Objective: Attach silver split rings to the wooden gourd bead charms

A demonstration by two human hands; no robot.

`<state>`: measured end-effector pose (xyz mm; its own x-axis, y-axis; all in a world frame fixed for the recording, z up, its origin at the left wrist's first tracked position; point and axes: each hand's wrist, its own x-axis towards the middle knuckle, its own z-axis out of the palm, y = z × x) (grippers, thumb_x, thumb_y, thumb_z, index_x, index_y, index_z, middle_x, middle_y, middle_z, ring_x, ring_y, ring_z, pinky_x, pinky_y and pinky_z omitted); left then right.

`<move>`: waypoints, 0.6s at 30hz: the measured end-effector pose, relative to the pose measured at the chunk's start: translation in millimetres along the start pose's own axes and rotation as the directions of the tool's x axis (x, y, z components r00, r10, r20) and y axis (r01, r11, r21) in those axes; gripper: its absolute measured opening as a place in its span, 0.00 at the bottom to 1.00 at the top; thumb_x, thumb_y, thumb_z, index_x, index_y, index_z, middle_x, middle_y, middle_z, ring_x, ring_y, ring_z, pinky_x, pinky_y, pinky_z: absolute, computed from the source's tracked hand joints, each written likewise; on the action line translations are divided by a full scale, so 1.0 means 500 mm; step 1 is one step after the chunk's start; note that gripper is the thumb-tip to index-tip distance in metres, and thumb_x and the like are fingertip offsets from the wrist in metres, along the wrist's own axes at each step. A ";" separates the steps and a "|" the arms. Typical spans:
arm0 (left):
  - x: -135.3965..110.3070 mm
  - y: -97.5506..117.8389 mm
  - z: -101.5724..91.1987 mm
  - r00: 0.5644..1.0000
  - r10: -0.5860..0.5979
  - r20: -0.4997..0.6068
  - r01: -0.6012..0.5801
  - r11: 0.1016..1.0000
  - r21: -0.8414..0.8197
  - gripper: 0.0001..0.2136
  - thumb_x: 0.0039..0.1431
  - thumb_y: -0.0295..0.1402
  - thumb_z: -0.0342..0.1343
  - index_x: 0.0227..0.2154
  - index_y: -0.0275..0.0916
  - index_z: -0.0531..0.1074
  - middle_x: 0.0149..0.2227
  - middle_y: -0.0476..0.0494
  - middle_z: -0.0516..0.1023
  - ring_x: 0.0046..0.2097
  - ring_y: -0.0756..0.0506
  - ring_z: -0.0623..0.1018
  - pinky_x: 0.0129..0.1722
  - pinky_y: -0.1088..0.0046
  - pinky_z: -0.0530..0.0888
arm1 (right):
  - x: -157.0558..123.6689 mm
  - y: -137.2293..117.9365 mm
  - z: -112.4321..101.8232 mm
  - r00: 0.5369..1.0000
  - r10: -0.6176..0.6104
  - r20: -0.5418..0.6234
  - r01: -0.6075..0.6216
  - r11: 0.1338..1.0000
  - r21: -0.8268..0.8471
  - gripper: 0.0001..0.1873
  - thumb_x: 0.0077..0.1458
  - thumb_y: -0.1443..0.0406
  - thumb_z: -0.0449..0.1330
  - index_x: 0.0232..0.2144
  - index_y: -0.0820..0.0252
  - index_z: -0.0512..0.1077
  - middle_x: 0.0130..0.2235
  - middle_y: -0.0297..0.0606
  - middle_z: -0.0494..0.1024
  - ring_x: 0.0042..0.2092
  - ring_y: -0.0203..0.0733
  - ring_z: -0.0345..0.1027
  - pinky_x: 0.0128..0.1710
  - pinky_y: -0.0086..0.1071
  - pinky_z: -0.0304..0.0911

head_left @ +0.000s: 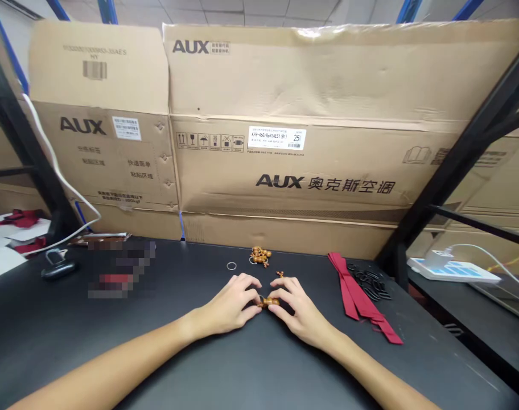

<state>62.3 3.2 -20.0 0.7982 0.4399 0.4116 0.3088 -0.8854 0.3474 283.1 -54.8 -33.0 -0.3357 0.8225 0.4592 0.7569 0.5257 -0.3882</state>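
Between my two hands, low over the black tabletop, is a small glossy brown wooden gourd charm (271, 302). My right hand (300, 310) grips its right end with thumb and fingers. My left hand (231, 304) pinches at its left end, where part of a metal key ring (262, 297) shows by the fingertips; the exact contact is partly hidden. Just beyond my right fingers lie small brown beads (280, 274). Farther back is a little pile of similar gourd charms (259, 254) with a ring. A loose metal ring (231, 266) lies to its left.
Red ribbon strips (362, 296) and a heap of black loops (370, 282) lie on the right of the black table (191, 364). A black object (58, 269) is at the left. Cardboard boxes (285, 159) stand along the back, between dark metal posts.
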 end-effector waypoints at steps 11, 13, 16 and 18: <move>0.003 -0.007 0.003 1.000 -0.018 0.020 0.019 0.999 -0.037 0.06 0.64 0.28 0.49 0.34 0.40 0.71 0.48 0.43 0.70 0.51 0.44 0.69 0.53 0.63 0.67 | 0.002 0.012 0.009 0.996 0.078 -0.043 -0.083 0.987 -0.137 0.07 0.61 0.62 0.55 0.35 0.55 0.73 0.46 0.43 0.71 0.47 0.49 0.64 0.46 0.46 0.64; 0.002 -0.006 0.003 1.000 -0.023 0.016 0.023 0.999 -0.036 0.05 0.64 0.29 0.51 0.34 0.40 0.71 0.49 0.42 0.70 0.51 0.43 0.69 0.53 0.63 0.67 | 0.002 0.011 0.008 0.997 0.071 -0.034 -0.074 0.990 -0.123 0.07 0.61 0.62 0.55 0.35 0.55 0.73 0.46 0.43 0.71 0.48 0.49 0.63 0.47 0.46 0.63; 0.001 -0.003 0.001 1.000 -0.027 0.010 0.027 0.999 -0.033 0.03 0.62 0.32 0.54 0.35 0.40 0.72 0.49 0.41 0.69 0.52 0.42 0.68 0.54 0.61 0.67 | 0.000 0.004 0.004 0.999 0.037 -0.017 -0.038 0.996 -0.079 0.07 0.61 0.62 0.55 0.36 0.55 0.72 0.47 0.43 0.71 0.49 0.49 0.63 0.49 0.46 0.62; 0.000 -0.002 0.002 1.000 -0.017 0.009 0.017 1.000 -0.024 0.04 0.62 0.32 0.54 0.36 0.40 0.72 0.49 0.41 0.69 0.52 0.42 0.68 0.54 0.61 0.67 | -0.001 -0.002 0.001 1.000 0.014 -0.006 -0.014 0.998 -0.060 0.07 0.61 0.62 0.55 0.37 0.54 0.73 0.48 0.43 0.71 0.50 0.48 0.62 0.50 0.46 0.62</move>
<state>62.2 4.0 -21.1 0.7974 0.4535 0.3981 0.3100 -0.8738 0.3746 282.4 -55.4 -33.0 -0.3216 0.8283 0.4589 0.7937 0.5001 -0.3464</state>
